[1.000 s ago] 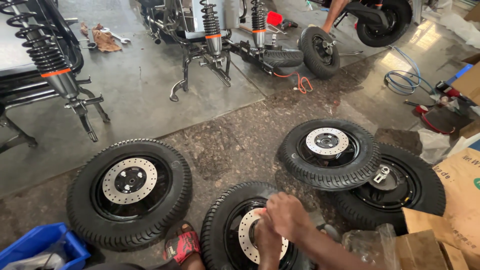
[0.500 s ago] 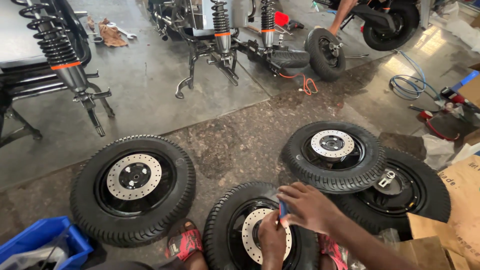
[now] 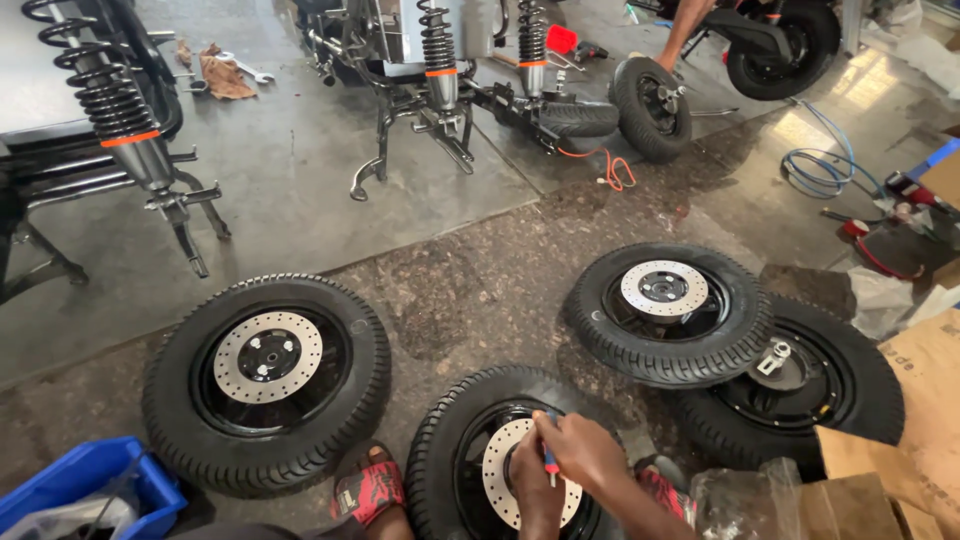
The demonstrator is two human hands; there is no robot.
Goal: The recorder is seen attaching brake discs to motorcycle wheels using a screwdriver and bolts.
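A black tyre wheel [image 3: 445, 445] with a drilled silver brake disc [image 3: 500, 470] lies flat on the floor right in front of me. My right hand [image 3: 592, 455] reaches in from the lower right and grips a small blue-handled tool [image 3: 549, 462], tip down on the disc. My left hand [image 3: 533, 500] rests on the disc just beneath it, fingers curled; the right hand partly hides it, so its grip is unclear. My foot in a red sandal [image 3: 365, 490] sits against the tyre's left side.
A second wheel [image 3: 265, 380] lies to the left, and a third [image 3: 668, 310] leans on a fourth [image 3: 800, 390] to the right. There is a blue bin [image 3: 90, 485], cardboard boxes [image 3: 920, 400], scooter frames with shock absorbers [image 3: 440, 70], a blue hose [image 3: 820, 170] and another person's leg [image 3: 690, 25].
My right hand has come down from above the wheel's hub onto the brake disc with the blue tool. My left hand stays on the disc.
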